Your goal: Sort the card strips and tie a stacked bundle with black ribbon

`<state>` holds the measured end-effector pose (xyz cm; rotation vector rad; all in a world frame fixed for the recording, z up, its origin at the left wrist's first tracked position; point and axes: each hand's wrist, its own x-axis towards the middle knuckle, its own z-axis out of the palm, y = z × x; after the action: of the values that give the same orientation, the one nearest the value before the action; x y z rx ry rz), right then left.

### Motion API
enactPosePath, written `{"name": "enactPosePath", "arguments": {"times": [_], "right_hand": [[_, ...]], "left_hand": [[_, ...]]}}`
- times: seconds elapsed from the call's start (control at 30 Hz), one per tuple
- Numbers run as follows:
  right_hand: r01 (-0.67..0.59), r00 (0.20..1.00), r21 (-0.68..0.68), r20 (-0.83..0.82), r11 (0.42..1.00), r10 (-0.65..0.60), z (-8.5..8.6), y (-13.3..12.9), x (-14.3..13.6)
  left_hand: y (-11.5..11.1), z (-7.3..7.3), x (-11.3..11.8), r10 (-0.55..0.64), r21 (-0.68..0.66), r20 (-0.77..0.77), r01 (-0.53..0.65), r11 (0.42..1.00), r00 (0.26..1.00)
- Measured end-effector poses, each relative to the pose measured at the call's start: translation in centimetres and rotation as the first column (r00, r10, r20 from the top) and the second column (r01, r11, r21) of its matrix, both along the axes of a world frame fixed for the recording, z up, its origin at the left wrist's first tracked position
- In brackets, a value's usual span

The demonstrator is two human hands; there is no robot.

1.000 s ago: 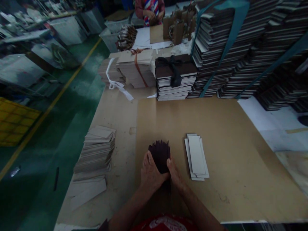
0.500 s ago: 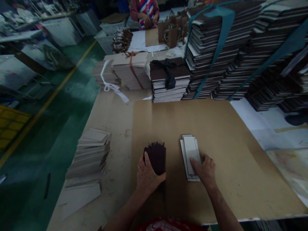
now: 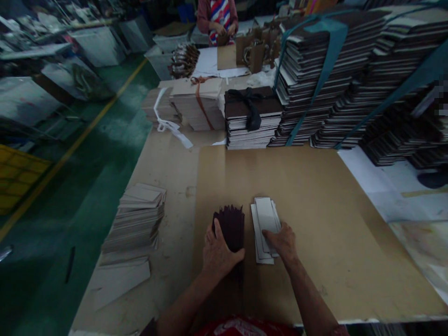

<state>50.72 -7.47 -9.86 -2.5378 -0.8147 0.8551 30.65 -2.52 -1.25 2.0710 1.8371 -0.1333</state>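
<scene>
A bundle of dark strips (image 3: 231, 228) stands on the brown board, with its uneven ends pointing away from me. My left hand (image 3: 219, 252) is wrapped round its near part, fingers on the left side and thumb at the right. Just to the right lies a small, unevenly fanned pile of white rectangular cards (image 3: 266, 224). My right hand (image 3: 283, 240) grips the right side of this pile, its thumb on the top card. A narrow gap separates the pile from the dark bundle.
Loose greyish card pieces (image 3: 135, 224) lie in a stack at the left. Tied bundles (image 3: 254, 119) and tall strapped stacks (image 3: 332, 79) line the back of the brown board (image 3: 343, 261). Across the table a person (image 3: 219, 23) handles a small brown piece.
My right hand and the white cards have moved left, closer to the dark bundle. My left hand keeps its hold. The whole view has shifted slightly.
</scene>
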Motion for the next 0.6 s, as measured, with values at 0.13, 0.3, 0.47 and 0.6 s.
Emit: {"name": "enactPosePath", "arguments": {"times": [0.13,0.3,0.47,0.6], "right_hand": [[-0.046,0.998,-0.016,-0.047,0.999,0.045,1.8,0.6,-2.5],[-0.196,0.981,-0.065,-0.027,0.978,0.195,4.4,-0.3,-6.1],[-0.359,0.932,0.050,0.074,0.932,0.355,5.0,-2.6,-9.2],[-0.295,0.940,0.284,-0.084,0.912,0.330,4.0,-3.9,-10.7]], "left_hand": [[0.0,-0.3,-0.1,-0.009,0.013,0.015,0.009,1.000,1.000],[0.0,-0.1,-0.1,0.006,-0.013,0.026,-0.006,1.000,1.000],[0.0,0.1,-0.2,0.024,-0.040,0.039,-0.022,0.999,0.999],[0.1,0.1,-0.6,0.017,-0.047,0.078,-0.014,0.999,0.997]]}}
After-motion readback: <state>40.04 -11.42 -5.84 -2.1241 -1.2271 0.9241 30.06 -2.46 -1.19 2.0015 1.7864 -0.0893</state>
